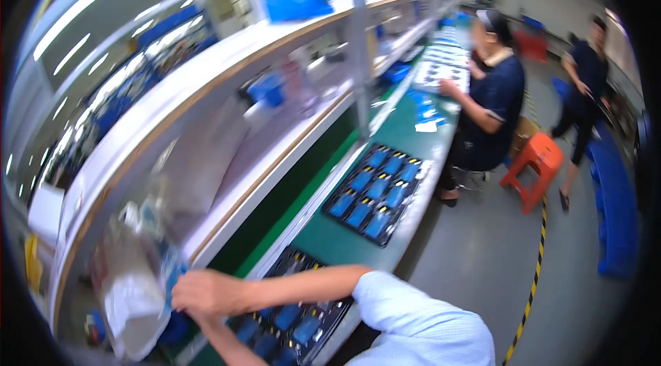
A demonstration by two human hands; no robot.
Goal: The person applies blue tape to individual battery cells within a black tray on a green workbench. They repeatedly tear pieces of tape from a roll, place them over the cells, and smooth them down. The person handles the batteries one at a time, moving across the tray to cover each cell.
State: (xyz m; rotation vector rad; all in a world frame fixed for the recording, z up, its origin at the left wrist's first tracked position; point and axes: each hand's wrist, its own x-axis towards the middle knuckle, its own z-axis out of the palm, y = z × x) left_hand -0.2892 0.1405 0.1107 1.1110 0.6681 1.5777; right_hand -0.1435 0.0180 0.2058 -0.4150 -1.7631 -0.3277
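My right hand [212, 291] reaches across to the left, its fingers curled closed at a bluish, crinkled edge [173, 275] that looks like plastic film. What it grips is too blurred to make out. Just under it is my left hand [195, 315], its forearm rising from the lower edge; the right hand hides most of its fingers. Beside both hands, on the left, stands a clear plastic bag [141, 269] with white material in it. Below my right forearm lies a black tray [292, 321] holding blue rectangular parts in pockets.
Another black tray [350, 190] of blue parts lies farther along the green bench [406, 130]. A two-level shelf [227, 39] runs along the left, with a blue bin [297, 2]. A co-worker [492, 84] sits at the bench; an orange stool [533, 168] and a standing person [585, 80] are beyond.
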